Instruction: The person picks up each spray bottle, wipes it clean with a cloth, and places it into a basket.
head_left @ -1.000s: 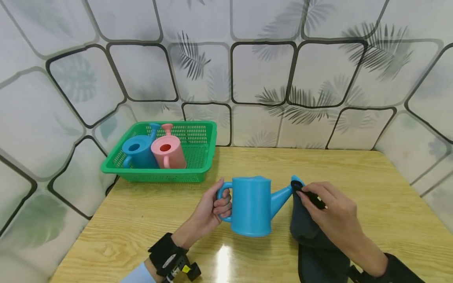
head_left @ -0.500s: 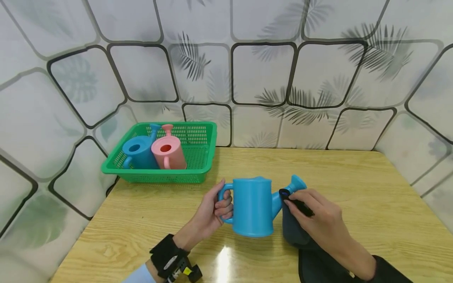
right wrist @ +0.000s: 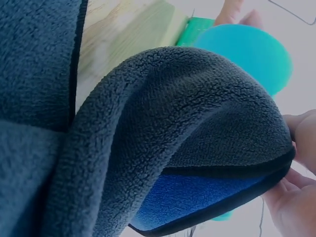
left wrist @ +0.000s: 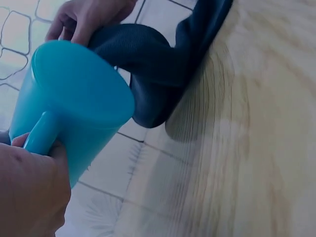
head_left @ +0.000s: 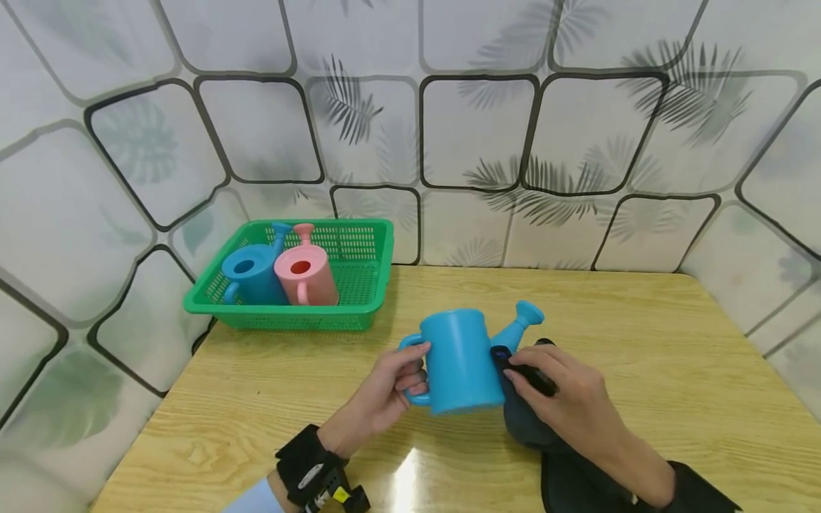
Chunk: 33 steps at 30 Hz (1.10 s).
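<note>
A light blue watering can (head_left: 462, 363) is held up over the table, its spout (head_left: 516, 326) pointing right and upward. My left hand (head_left: 388, 388) grips its handle, fingers curled round it. In the left wrist view the can's base (left wrist: 81, 81) faces the camera. My right hand (head_left: 574, 399) pinches a dark grey cloth (head_left: 529, 424) against the lower spout, close to the body. The right wrist view shows the cloth (right wrist: 197, 113) folded over, with a bright blue underside. Part of the cloth hangs down towards the table's front edge.
A green plastic basket (head_left: 359, 317) stands at the back left of the wooden table (head_left: 641, 313). Inside it are a blue watering can (head_left: 256, 274) and a pink watering can (head_left: 308, 274). A patterned wall covering (head_left: 474, 135) rises behind and at both sides.
My right hand has slid the cloth from the spout's head down towards the can's body. My left hand has tilted the can so that its base shows less squarely and its spout sits higher.
</note>
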### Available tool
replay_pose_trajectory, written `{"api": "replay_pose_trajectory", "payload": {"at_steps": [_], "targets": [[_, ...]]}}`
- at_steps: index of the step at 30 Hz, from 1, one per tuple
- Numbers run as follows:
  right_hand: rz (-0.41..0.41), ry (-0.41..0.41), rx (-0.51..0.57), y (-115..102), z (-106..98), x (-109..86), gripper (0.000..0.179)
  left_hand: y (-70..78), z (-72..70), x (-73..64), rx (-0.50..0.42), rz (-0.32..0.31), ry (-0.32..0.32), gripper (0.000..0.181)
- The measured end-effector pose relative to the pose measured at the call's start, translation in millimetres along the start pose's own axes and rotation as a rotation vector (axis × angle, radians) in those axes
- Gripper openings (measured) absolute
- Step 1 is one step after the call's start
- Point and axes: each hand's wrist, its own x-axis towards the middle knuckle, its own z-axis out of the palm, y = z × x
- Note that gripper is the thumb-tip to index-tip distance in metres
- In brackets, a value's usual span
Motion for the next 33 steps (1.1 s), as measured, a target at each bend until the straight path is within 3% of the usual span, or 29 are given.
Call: {"api": "replay_pose_trajectory", "payload": {"at_steps": [2, 6, 10, 15, 18, 23, 33], "targets": [[0.004, 0.006, 0.024, 1, -1, 0.6, 0.02, -0.9, 1.0, 0.3, -0.061, -0.031, 0.021, 0.04], [0.06, 0.043, 0.054, 2, -5, 2.1, 0.043, -3.1, 4.8, 0.5, -0.212, -0.075, 0.082, 0.044], [0.1, 0.08, 0.097, 0, -6, 2.4, 0.042, -5.8, 11.3, 0.0, -0.331, -0.062, 0.183, 0.048], [-0.036, 0.157, 0.133, -2, 1, 2.3, 0.016, -7.5, 18.4, 0.9, -0.394, -0.018, 0.265, 0.05], [-0.131, 0.15, 0.15, -5, 8, 2.9, 0.029, -7.5, 20.9, 2.8, -0.417, 0.005, 0.293, 0.051], [-0.228, 0.105, 0.158, -12, 19, 6.1, 0.027, -7.0, 25.5, 7.5, -0.434, 0.032, 0.307, 0.05], [-0.339, 0.038, -0.076, -30, 29, 14.5, 0.036, -9.8, 33.0, 12.3, -0.416, 0.025, 0.318, 0.053]]}}
